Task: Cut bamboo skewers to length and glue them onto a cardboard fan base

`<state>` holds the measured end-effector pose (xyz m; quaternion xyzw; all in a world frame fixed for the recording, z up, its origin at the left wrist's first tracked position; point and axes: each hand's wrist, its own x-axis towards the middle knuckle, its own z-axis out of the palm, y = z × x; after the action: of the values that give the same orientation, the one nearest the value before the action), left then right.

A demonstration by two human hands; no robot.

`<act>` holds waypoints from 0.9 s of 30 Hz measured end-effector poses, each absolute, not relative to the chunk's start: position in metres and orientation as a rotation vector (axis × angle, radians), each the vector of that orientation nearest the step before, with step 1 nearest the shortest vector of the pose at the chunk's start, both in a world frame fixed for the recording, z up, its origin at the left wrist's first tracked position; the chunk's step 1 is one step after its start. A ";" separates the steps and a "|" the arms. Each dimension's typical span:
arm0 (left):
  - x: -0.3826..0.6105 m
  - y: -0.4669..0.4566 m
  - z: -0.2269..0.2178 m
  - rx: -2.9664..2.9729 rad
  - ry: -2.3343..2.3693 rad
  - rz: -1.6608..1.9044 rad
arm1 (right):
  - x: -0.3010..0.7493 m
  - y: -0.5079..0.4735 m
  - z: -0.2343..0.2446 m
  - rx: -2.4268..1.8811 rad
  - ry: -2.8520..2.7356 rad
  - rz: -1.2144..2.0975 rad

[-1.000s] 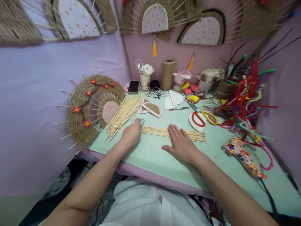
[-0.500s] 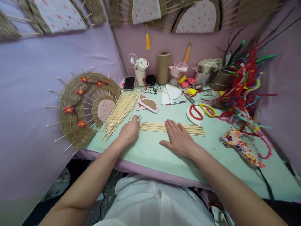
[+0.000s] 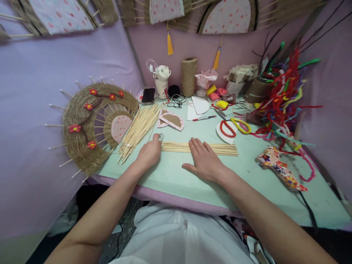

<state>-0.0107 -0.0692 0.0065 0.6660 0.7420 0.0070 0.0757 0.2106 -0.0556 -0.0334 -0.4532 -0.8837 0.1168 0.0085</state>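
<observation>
A flat row of thin bamboo sticks [image 3: 225, 149] lies side by side across the table in front of me. My right hand [image 3: 205, 159] rests flat over the middle of the row, fingers stretched and thumb out to the left. At the row's left end, my left hand [image 3: 150, 152] is closed with its knuckles up. A small clear plastic piece [image 3: 161, 137] shows at its thumb and forefinger; its kind is hard to make out. The hand hides the sticks' left ends. Just left of it lies a large loose pile of bamboo sticks [image 3: 143, 124].
Behind the sticks lie cardboard half-rounds [image 3: 173, 120], a pen [image 3: 204, 118], white paper [image 3: 199, 106] and scissors [image 3: 228, 124]. A twine spool [image 3: 189, 77] and a white cup [image 3: 162, 82] stand at the back. A flower-patterned glue gun [image 3: 282, 168] sits right; a twine-wrapped fan [image 3: 79, 110] leans left.
My right hand has slid slightly left along the row of sticks. The left hand keeps its place at the row's end. The whole view has shifted a little.
</observation>
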 end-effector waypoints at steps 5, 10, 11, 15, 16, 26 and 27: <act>-0.010 -0.069 0.005 1.985 2.218 0.042 | 0.211 -0.055 -0.036 -1.412 -2.758 0.360; -0.035 -0.062 0.002 1.922 2.208 0.262 | 0.212 -0.055 -0.037 -1.395 -2.745 0.351; -0.042 -0.060 0.002 1.879 2.211 0.314 | 0.212 -0.055 -0.037 -1.391 -2.742 0.352; -0.056 -0.060 0.001 1.795 2.154 0.526 | 0.212 -0.055 -0.036 -1.395 -2.742 0.356; -0.054 -0.061 0.002 1.780 2.133 0.596 | 0.212 -0.055 -0.035 -1.396 -2.743 0.359; 0.035 -0.061 0.005 1.633 1.654 0.840 | 0.211 -0.055 -0.033 -1.388 -2.754 0.344; 0.040 -0.058 0.005 1.622 1.634 0.821 | 0.211 -0.055 -0.033 -1.386 -2.753 0.347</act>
<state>0.0401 -0.0584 0.0047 0.6237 0.6283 0.3155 0.3416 0.2112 -0.0552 -0.0331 -0.4468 -0.8874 0.1118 0.0198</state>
